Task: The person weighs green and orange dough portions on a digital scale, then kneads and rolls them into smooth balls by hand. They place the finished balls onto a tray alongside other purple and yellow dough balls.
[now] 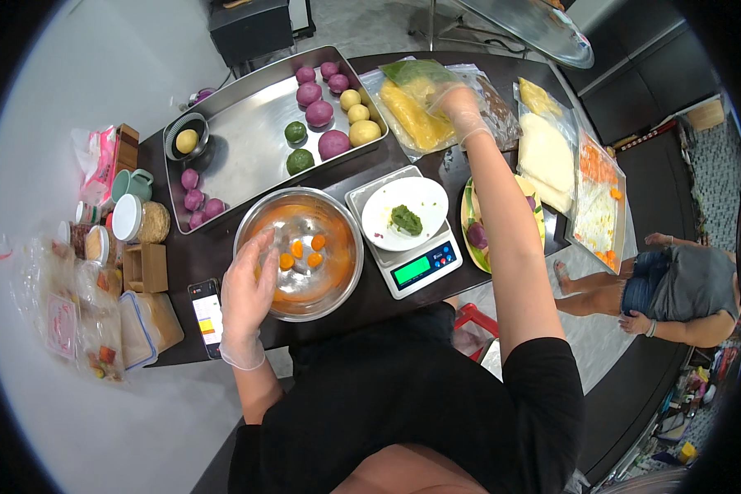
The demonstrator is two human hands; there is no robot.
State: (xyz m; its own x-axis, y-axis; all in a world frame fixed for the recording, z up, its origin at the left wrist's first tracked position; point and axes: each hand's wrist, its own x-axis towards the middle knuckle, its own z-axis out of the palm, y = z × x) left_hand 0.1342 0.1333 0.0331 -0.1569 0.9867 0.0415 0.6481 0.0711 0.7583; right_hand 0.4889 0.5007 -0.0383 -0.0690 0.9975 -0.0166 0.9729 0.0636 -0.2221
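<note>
My left hand [249,288], in a clear glove, is held over the left rim of a steel mixing bowl [356,272], fingers stretched out and holding nothing. Inside the bowl lie several orange yolk-like balls [297,248], and orange smears coat its wall. My right arm reaches far forward; the gloved right hand [459,105] is at a clear plastic bag with green dough [420,76], above a bag of yellow dough [416,115]. Its fingertips are hidden in the plastic. Between my arms, a digital scale [403,276] bears a white plate [424,193] with a lump of green dough [406,219].
A large steel tray [239,140] holds purple, green and yellow dough balls and a dark cup. Jars [152,221], a mug [133,184] and a phone [206,317] stand left. At right are a patterned plate [471,206], cream dough bags [545,152], a food tray [597,198] and another person [687,284].
</note>
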